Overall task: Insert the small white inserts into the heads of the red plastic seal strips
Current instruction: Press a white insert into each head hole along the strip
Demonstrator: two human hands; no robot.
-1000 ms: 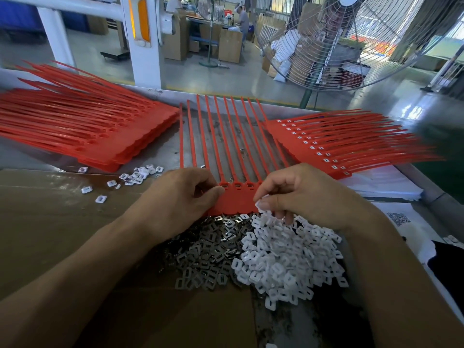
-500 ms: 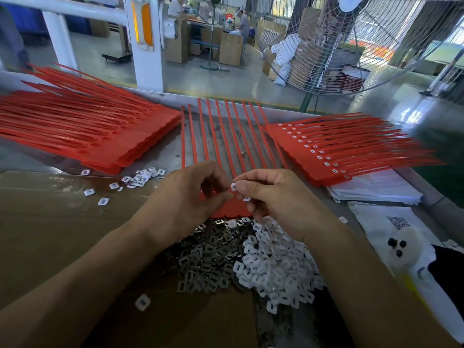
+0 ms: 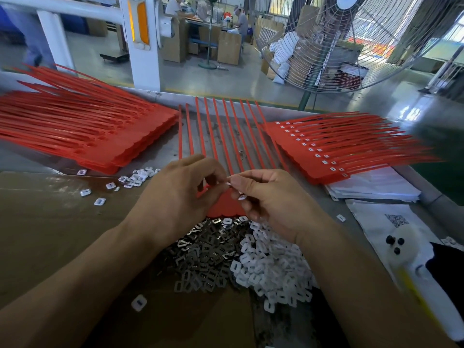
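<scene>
Raised since a second ago, the right hand now meets the left hand above the red strip heads, a white insert pinched between both sets of curled fingertips. Another insert is tucked under the right fingers. Heaps of white inserts and grey metal clips lie loose on cardboard.

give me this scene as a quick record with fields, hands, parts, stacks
left hand: fingers curled at the white insert, over the strip heads
right hand: pinches a small white insert; another insert tucked lower in its fingers
work piece: red seal strips fanned out, heads under the hands
white insert pile: near, right
metal clip pile: near, left of it
unfilled strip stack: left
filled strip stack: right, white inserts visible
</scene>
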